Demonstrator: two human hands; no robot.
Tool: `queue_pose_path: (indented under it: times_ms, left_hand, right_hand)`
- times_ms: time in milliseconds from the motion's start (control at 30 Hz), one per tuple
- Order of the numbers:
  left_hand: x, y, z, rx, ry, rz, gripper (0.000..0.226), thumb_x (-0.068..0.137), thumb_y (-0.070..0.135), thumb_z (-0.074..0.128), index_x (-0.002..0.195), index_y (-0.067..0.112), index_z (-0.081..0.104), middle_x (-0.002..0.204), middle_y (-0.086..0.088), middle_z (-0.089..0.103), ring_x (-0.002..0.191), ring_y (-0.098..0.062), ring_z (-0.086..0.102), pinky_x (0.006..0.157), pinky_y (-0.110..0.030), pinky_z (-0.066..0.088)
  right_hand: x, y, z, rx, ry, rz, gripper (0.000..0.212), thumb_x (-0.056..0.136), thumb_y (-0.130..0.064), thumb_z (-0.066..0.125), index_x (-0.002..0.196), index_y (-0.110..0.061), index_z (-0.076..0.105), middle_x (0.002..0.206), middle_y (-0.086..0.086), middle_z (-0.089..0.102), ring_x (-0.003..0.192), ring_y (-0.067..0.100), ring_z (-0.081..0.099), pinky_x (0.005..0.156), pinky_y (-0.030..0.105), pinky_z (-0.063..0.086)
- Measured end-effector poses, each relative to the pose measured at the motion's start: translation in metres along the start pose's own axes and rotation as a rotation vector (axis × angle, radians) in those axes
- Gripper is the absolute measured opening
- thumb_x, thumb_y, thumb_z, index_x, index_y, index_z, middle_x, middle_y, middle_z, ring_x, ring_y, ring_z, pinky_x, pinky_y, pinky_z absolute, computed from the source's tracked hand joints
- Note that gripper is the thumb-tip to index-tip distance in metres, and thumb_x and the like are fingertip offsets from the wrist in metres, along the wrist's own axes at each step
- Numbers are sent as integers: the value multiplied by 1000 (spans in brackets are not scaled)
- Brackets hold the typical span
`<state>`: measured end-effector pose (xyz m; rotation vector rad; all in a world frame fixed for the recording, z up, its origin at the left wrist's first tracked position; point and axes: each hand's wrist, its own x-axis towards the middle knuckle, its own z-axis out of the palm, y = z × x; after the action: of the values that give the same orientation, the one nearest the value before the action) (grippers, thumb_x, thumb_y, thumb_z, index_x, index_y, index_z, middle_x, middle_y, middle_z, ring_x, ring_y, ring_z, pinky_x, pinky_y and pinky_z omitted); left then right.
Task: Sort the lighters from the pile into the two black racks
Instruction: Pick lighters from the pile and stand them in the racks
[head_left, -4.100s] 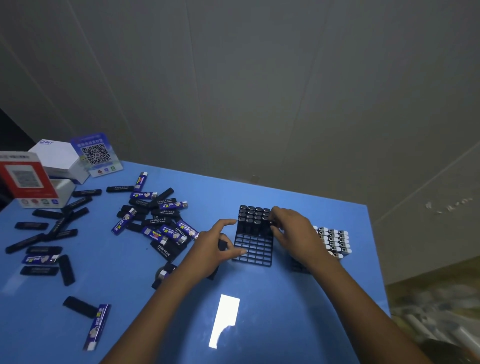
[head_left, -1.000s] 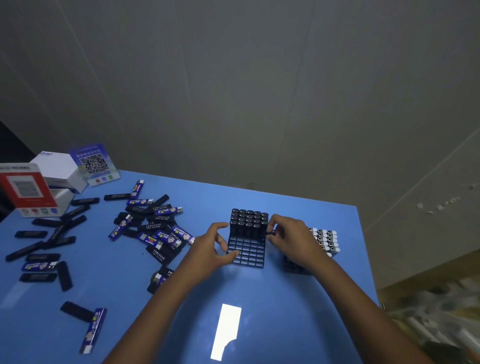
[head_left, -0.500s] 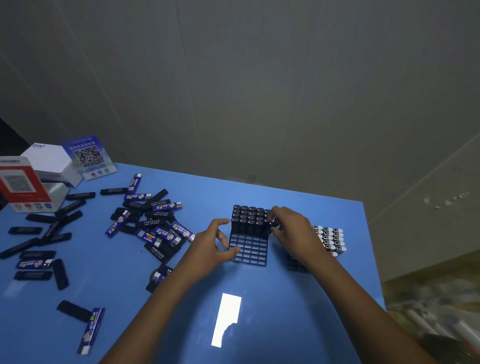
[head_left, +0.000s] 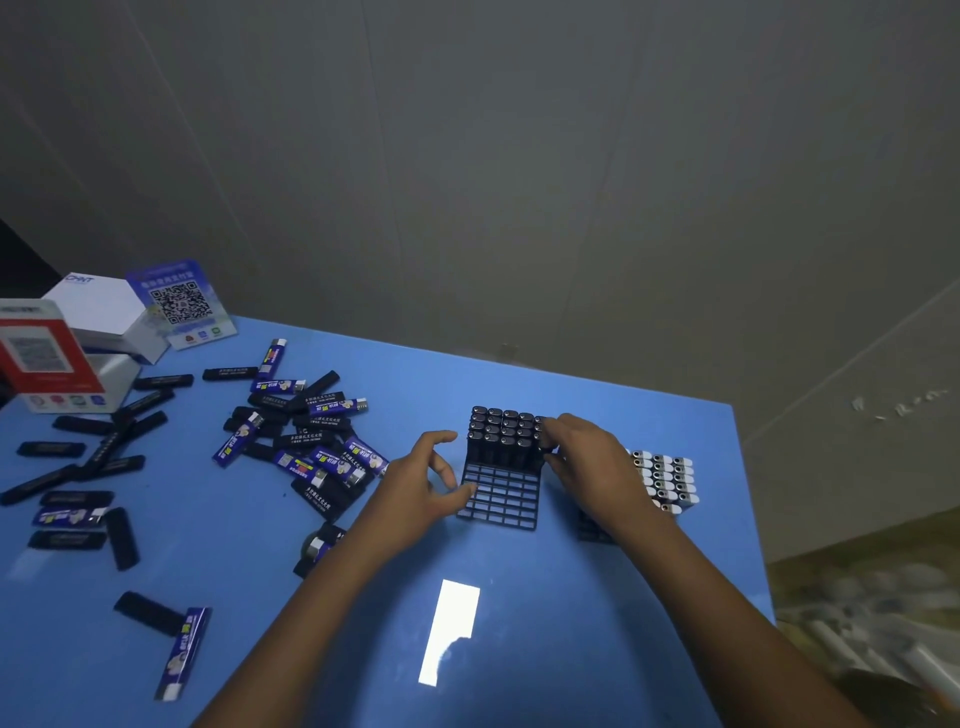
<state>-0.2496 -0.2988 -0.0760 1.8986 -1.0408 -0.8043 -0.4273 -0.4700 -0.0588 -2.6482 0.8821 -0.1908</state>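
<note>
Little has moved: right hand (head_left: 587, 457) grip pinches a black lighter (head_left: 540, 434) at rack (head_left: 501, 499); left hand (head_left: 421, 486) curls empty.

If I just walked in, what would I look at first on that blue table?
Probably the two hands in the middle: the left hand at the near left edge of a black rack, the right hand at black lighters standing in its far rows. Next, the messy pile of lighters to the left, and a second rack of white-topped lighters on the right.
</note>
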Motion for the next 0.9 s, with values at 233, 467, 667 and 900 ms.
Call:
queue_pose_path:
  times_ms: [233,467,667,900]
  left_hand:
    - [2,9,-4,-245,163,-86,46,88,19,75,128,25,54,79,5,63,51,-5,54,67,-31,47]
    - [-1,40,-15,-410,226,-107,39,92,18,70,128,20,54,83,-5,61,51,-12,52,53,-26,42]
    - [-10,69,-21,-467,227,-50,37,93,17,68,127,20,55,77,-1,59,52,-12,50,52,-25,40]
    - [-20,90,-28,-497,199,-1,35,94,18,67,127,20,55,72,4,58,52,-11,49,55,-27,42]
  right_hand:
    - [-1,-4,-1,0,3,11,9,91,-16,64,97,-20,59,99,-3,58,94,18,55,73,36,50]
    - [-23,-23,1,251,65,36,14,88,-13,70,100,-17,64,97,-4,60,91,13,54,79,22,44]
    - [-46,-74,7,928,-271,170,12,88,-14,75,99,-14,73,89,7,74,80,8,65,83,29,56]
    - [-52,-110,8,1159,-291,241,20,89,-15,75,105,-4,72,99,17,75,86,13,69,79,27,54]
